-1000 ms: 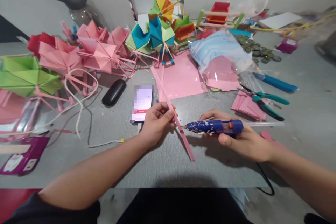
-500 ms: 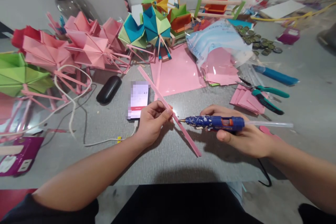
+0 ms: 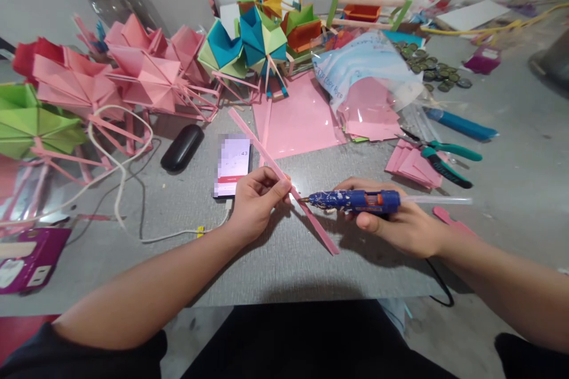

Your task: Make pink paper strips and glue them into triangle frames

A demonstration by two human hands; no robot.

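Observation:
Between thumb and fingers, my left hand (image 3: 260, 198) pinches a long pink paper strip (image 3: 320, 230) near its middle. The strip runs slantwise from the upper left to the lower right. My right hand (image 3: 395, 222) is wrapped round a blue hot glue gun (image 3: 351, 200) spattered with dried glue. Its metal nozzle points left and appears to touch the strip just right of my left fingertips. A clear glue stick (image 3: 440, 200) pokes out of the gun's back end.
A lit phone (image 3: 233, 160) on a white cable and a black case (image 3: 182, 148) lie left of my hands. Folded pink paper wheels (image 3: 151, 80) stand behind. Green-handled pliers (image 3: 444, 163), pink sheets (image 3: 297, 118) and a plastic paper packet (image 3: 364, 65) lie to the right and back.
The glue gun and my right hand have shifted slightly left, with the nozzle now at the strip. My left hand keeps its pinch. The whole view has moved a little.

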